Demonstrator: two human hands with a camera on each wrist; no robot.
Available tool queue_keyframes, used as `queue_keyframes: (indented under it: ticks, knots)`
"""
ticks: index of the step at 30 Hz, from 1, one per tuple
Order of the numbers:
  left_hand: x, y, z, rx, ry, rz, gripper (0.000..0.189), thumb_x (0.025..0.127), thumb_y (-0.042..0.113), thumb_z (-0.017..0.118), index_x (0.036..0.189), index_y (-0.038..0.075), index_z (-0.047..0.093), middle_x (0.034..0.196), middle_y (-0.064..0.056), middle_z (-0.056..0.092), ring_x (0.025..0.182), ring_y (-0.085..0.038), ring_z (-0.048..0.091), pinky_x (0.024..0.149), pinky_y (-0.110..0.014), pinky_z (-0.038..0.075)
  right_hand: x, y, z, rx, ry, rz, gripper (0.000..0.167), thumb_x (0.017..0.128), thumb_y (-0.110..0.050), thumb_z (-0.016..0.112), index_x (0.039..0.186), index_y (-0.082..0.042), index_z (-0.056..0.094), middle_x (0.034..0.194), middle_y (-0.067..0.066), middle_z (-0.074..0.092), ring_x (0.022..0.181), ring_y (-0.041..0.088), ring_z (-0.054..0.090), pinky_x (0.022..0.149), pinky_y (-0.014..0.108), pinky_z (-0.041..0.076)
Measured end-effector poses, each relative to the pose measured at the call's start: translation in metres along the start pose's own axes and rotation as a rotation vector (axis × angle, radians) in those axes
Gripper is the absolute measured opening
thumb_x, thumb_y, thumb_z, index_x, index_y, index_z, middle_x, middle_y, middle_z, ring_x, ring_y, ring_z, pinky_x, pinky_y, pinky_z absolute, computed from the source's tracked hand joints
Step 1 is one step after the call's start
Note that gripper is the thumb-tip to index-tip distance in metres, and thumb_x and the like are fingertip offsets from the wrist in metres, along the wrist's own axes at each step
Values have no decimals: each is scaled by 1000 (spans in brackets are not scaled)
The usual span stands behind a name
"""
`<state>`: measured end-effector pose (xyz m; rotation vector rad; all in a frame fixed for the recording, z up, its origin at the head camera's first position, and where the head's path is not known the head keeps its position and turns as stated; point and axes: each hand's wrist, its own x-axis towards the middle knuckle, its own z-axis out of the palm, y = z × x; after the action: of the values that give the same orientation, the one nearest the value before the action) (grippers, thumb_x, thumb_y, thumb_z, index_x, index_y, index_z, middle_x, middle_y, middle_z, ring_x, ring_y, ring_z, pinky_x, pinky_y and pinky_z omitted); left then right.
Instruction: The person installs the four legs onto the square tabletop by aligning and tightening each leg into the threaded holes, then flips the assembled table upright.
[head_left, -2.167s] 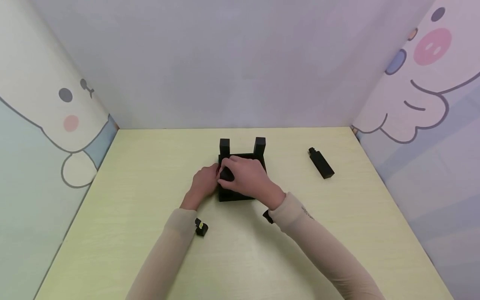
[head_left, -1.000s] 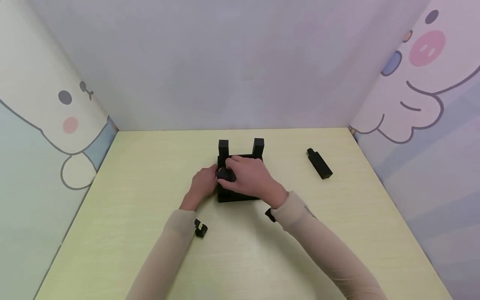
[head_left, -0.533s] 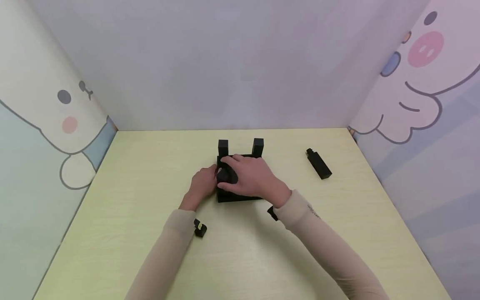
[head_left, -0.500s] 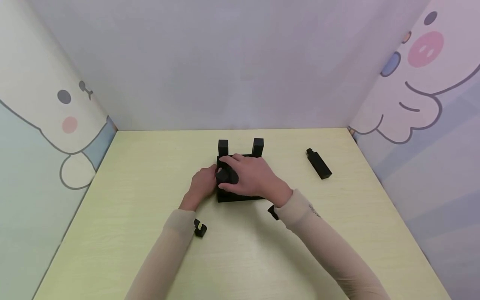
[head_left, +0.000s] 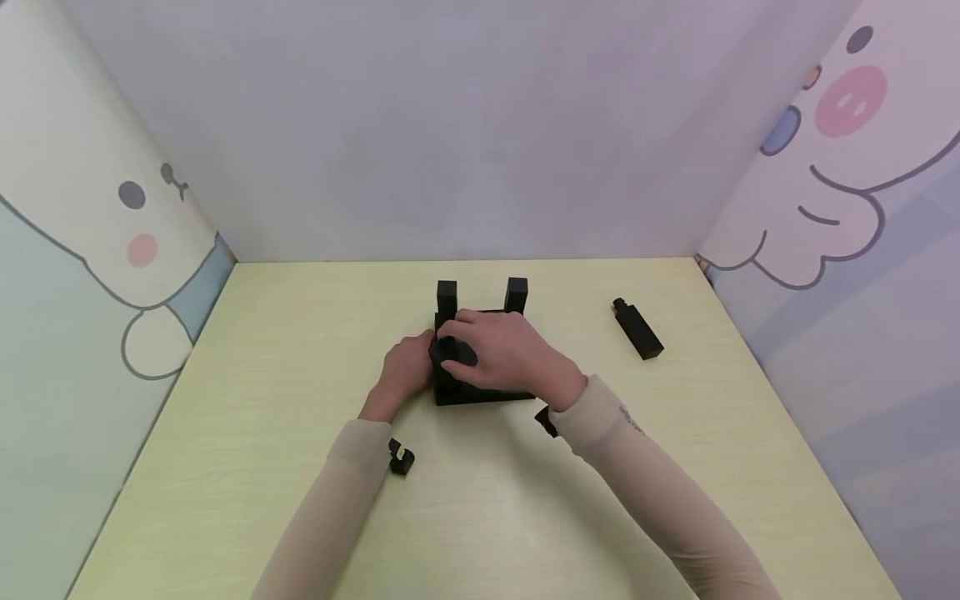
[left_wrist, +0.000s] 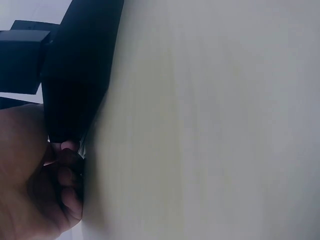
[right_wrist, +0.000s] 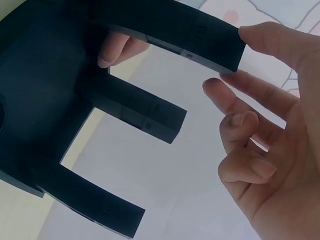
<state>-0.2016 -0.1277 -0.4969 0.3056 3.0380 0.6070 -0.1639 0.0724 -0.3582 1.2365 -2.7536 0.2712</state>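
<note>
The black stand (head_left: 480,367) sat mid-bench (head_left: 225,467), left hand (head_left: 405,367) pressed against its side with curled fingers, right hand (head_left: 502,350) pinching a black bar (right_wrist: 200,35) over it, basically unchanged from a second before.

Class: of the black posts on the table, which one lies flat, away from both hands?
The loose black post at the right; the two upright posts stand on the base.
</note>
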Motion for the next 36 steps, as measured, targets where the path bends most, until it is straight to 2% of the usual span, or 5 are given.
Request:
queue_keyframes:
  ticks: [7, 15, 19, 26, 36]
  knots:
    - [1, 3, 0, -42, -3, -49, 36, 110, 35, 39, 99, 7, 60, 82, -16, 68, 70, -30, 65, 58, -41, 46, 2, -2, 14, -65, 111, 96, 34, 92, -52, 67, 90, -19, 59, 80, -10, 57, 56, 5, 47, 49, 22, 33]
    - [1, 5, -1, -45, -17, -50, 39, 110, 36, 36, 100, 8, 61, 84, -16, 69, 69, -30, 65, 57, -41, 46, 2, -6, 24, -95, 209, 157, 38, 90, -52, 65, 78, -19, 52, 68, -10, 50, 51, 4, 42, 45, 23, 27]
    - [1, 5, -2, -42, -19, -56, 39, 110, 36, 36, 98, 8, 60, 82, -16, 68, 68, -29, 63, 57, -41, 46, 2, -7, 22, -93, 181, 172, 40, 91, -58, 64, 84, -19, 56, 70, -10, 55, 52, 5, 47, 45, 25, 30]
    - [0, 5, -4, -50, -12, -44, 38, 110, 36, 37, 101, 7, 60, 84, -17, 69, 73, -33, 67, 60, -44, 48, 0, -8, 17, -73, 118, 148, 57, 90, -70, 59, 125, -25, 61, 97, -8, 72, 69, 9, 67, 52, 29, 43]
    - [-1, 4, -3, -67, -13, -65, 40, 109, 40, 37, 101, 9, 61, 88, -16, 70, 76, -32, 67, 63, -43, 49, -6, -1, 4, -10, 5, 45, 34, 93, -44, 64, 123, -27, 65, 90, -12, 67, 65, 4, 54, 54, 26, 42]
